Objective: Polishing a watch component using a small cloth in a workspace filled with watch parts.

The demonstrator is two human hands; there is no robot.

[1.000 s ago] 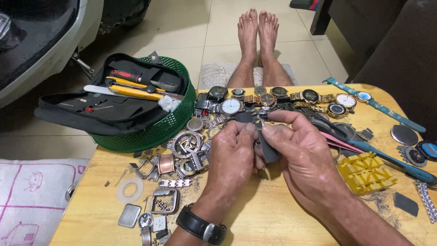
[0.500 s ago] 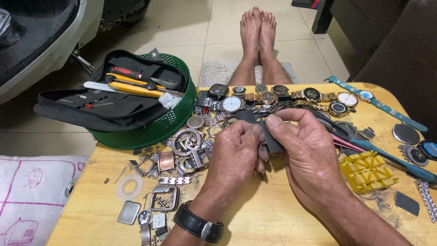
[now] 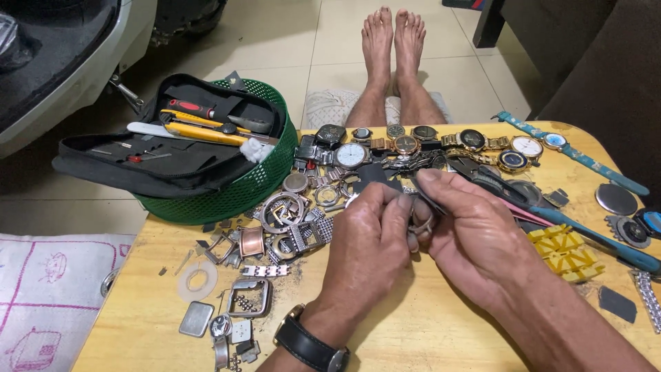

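Over the middle of a wooden table (image 3: 427, 331), my left hand (image 3: 368, 241) and my right hand (image 3: 475, 238) meet around a small metal watch part (image 3: 421, 224), mostly hidden by the fingers. My left fingers pinch it from the left. My right hand pinches a thin dark tool (image 3: 430, 204) between thumb and forefinger, its tip at the part. A black wristwatch (image 3: 311, 343) sits on my left wrist. Loose watch cases and bracelet pieces (image 3: 286, 224) lie just left of my hands.
A row of wristwatches (image 3: 413, 145) lies along the far edge. A green basket (image 3: 231, 189) holds an open black tool pouch (image 3: 165, 148) at the far left. A yellow block (image 3: 566, 251), blue-handled tool (image 3: 599, 238) and pink tweezers (image 3: 530, 213) lie right. My bare feet (image 3: 394, 38) rest beyond.
Both hands have drawn slightly nearer to me, staying together around the small part; my right fingers shifted their grip on the thin tool. Nothing else on the table moved.
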